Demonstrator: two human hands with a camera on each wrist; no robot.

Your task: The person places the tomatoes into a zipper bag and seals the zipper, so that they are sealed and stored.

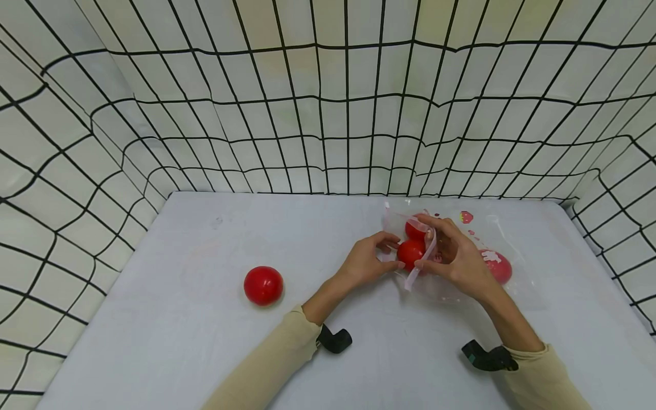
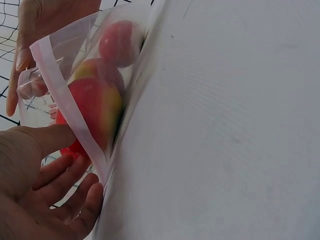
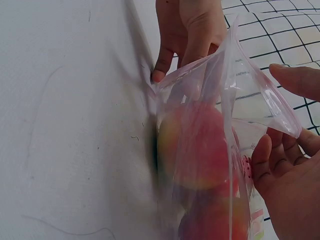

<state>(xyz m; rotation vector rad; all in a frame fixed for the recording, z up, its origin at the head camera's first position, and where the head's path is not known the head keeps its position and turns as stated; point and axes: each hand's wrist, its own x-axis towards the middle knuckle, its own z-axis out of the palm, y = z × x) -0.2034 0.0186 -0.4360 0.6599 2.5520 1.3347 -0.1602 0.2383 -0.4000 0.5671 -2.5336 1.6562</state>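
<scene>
A clear zip bag [image 1: 412, 279] with a pink strip along its mouth and red prints lies on the table. Inside are several red round fruits with yellow patches, like apples; one fruit [image 1: 499, 267] lies deep in the bag. My left hand [image 1: 361, 259] is at the mouth, its thumb and fingertips on the nearest red fruit [image 1: 410, 254], which sits just within the opening. From the other side, my right hand [image 1: 463, 262] grips the bag's edge and keeps the mouth spread. In the right wrist view, the plastic [image 3: 292, 131] runs between its fingers.
Another red fruit [image 1: 263, 286] sits alone on the white table [image 1: 205, 341], left of my left arm. A black grid net [image 1: 348, 136] surrounds the table at the back and sides. Black wrist cameras [image 1: 335, 340] stick out from both sleeves.
</scene>
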